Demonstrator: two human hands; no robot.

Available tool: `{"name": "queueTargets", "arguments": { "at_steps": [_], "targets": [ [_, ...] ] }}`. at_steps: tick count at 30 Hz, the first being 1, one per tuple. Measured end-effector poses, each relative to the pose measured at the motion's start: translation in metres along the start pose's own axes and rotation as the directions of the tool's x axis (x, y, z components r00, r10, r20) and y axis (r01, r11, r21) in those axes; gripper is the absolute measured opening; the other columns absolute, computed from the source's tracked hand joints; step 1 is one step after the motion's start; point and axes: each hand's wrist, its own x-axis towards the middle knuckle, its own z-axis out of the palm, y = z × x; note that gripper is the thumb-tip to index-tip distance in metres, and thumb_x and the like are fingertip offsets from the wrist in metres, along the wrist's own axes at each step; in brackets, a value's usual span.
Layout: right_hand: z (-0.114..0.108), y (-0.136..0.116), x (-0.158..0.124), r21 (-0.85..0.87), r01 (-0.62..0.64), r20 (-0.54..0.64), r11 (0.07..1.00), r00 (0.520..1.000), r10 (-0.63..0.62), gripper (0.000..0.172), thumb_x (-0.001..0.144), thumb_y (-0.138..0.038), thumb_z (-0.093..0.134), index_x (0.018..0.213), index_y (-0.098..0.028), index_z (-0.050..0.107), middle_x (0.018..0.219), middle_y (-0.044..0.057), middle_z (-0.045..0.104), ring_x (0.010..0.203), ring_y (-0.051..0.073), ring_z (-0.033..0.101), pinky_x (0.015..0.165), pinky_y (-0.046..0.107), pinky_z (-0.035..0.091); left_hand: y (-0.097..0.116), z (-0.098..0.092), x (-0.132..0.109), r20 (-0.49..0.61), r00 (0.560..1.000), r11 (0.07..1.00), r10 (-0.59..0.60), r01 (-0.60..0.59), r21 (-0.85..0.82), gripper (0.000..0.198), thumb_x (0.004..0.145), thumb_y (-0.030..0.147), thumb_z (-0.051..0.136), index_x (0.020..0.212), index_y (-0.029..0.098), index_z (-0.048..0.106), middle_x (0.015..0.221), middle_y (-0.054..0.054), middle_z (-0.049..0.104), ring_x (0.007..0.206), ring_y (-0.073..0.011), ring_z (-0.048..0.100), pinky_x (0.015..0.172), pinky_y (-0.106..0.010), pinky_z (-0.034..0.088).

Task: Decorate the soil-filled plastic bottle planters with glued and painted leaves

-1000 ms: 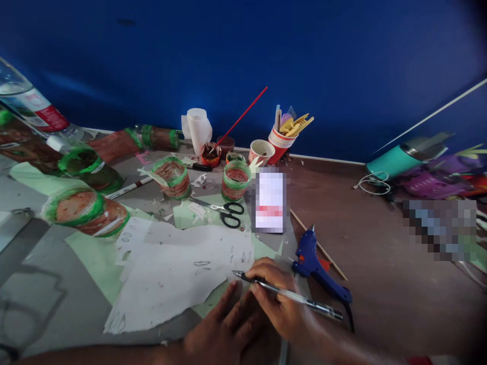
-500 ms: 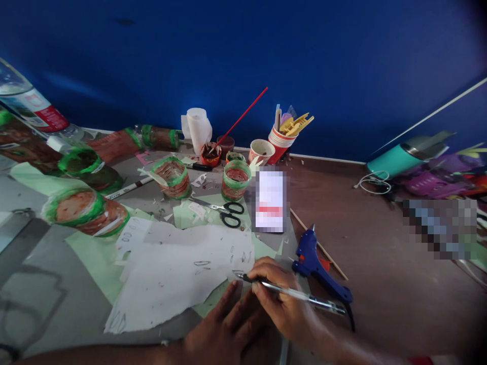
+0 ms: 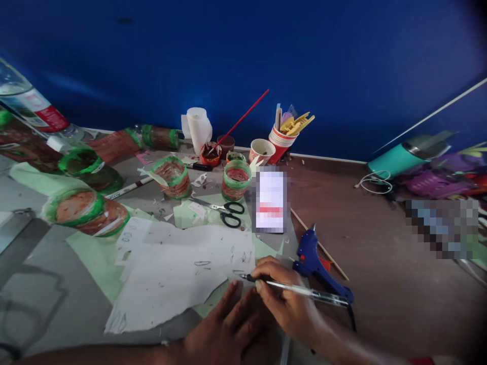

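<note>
A torn white sheet of paper (image 3: 171, 274) with small pencil-like outlines lies over pale green paper (image 3: 95, 263). My right hand (image 3: 281, 294) grips a clear pen (image 3: 300, 290), its tip touching the sheet near the right edge beside a small drawn shape. Flat at the sheet's lower right edge rests my left hand (image 3: 228, 327), fingers spread and holding nothing; the right hand partly covers it. Black-handled scissors (image 3: 230, 213) lie just above the sheet. To their right is a lit phone (image 3: 270, 202).
A blue glue gun (image 3: 315, 258) and a thin wooden stick (image 3: 331, 258) lie right of my hands. Painted green-and-brown jars (image 3: 236, 180) stand behind the paper. Further back are cups (image 3: 262, 149), a red brush (image 3: 243, 119) and a paper roll (image 3: 198, 131). A teal bottle (image 3: 397, 158) lies far right.
My right hand and the pen have shifted slightly to the right, and the outline near the tip shows more line. My left hand stays in place.
</note>
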Motion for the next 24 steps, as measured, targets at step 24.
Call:
{"name": "queueTargets", "arguments": {
  "at_steps": [24],
  "targets": [
    [-0.0090,-0.0091,0.0045,-0.097,-0.066,-0.044,0.993,0.997,0.062,0.013,0.084,-0.017,0.046,0.082,-0.020,0.059,0.073,0.003,0.062,0.069,0.016,0.060,0.064,0.027,0.046,-0.0017,-0.0050,0.0021,0.003,1.000,0.999,0.013,-0.013,0.042,0.041,0.095,0.031,0.040,0.135,0.030,0.046,0.140,-0.001,0.049,0.127,-0.0275,0.041,0.103,-0.048,0.027]
  ]
}}
